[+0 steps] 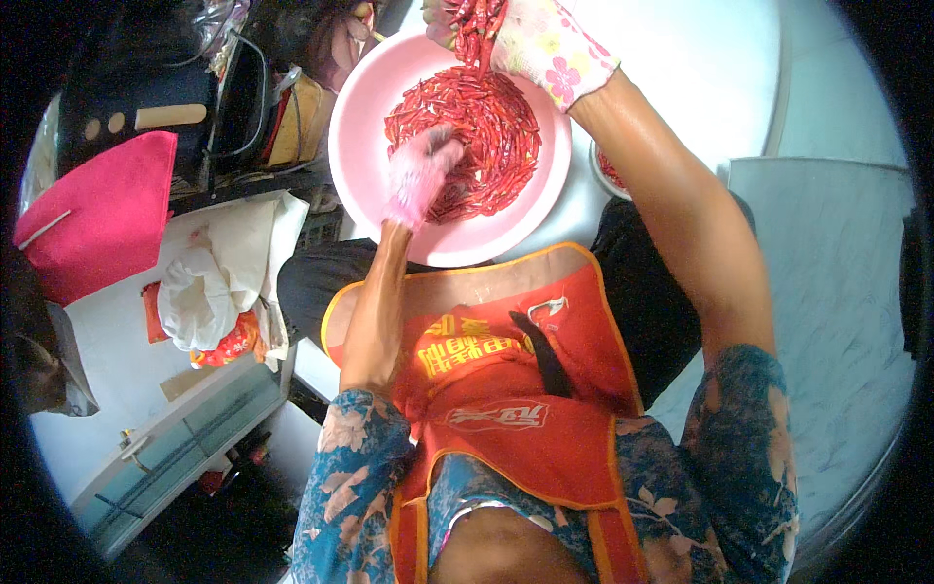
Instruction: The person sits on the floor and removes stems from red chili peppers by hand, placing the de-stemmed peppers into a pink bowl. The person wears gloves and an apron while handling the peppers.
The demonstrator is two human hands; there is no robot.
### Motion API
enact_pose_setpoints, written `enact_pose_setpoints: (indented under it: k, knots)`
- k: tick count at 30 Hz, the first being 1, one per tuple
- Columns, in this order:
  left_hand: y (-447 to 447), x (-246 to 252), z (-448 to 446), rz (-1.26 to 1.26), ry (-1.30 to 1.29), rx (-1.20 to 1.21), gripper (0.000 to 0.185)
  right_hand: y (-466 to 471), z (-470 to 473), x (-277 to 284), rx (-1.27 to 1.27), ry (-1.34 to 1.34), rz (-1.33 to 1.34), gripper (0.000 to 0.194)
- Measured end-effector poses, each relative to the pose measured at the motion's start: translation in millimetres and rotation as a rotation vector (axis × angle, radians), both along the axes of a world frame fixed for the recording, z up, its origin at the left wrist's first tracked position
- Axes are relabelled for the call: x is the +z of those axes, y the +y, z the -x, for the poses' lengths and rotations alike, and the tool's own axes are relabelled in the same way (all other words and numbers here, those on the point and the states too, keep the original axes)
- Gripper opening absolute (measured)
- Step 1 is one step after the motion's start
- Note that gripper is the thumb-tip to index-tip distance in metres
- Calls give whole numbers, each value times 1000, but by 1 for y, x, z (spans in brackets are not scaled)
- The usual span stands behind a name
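A wide pink plastic basin (pixel 355 139) holds a ring-shaped heap of long red chilies (pixel 511 157). Inside it, my left hand (pixel 423 171) in a pink glove rests on the left part of the heap. Its fingers are curled and blurred, so whether they grip any chilies is unclear. At the basin's far rim my right hand (pixel 522 44), in a white glove with a flower print, grips a bunch of red chilies (pixel 478 33). The bunch hangs down over the heap, and its upper end is cut off by the picture's edge.
A small white bowl of red chilies (pixel 607 174) sits right of the basin, partly behind my right forearm. My red apron (pixel 503 365) covers my lap. To the left are a pink fabric panel (pixel 102 212), a white plastic bag (pixel 193 299) and a black appliance (pixel 146 109).
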State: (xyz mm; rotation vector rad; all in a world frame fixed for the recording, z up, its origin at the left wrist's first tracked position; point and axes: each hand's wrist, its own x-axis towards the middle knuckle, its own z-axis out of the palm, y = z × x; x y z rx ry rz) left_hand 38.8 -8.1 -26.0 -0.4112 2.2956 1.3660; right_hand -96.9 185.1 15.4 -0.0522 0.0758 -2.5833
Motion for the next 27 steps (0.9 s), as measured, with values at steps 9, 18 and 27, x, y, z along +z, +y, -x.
enact_pose_setpoints:
  k: [9, 18, 27]
  knots:
    - [52, -63, 24, 683, 435, -161, 41, -8, 2, -15, -51, -156, -340, 35]
    - [56, -58, 24, 814, 308, -368, 27, -6, -2, -23, -5, -84, -271, 37]
    - [26, -27, -12, 289, 347, 124, 29, -20, 9, -25, -28, -80, -271, 44]
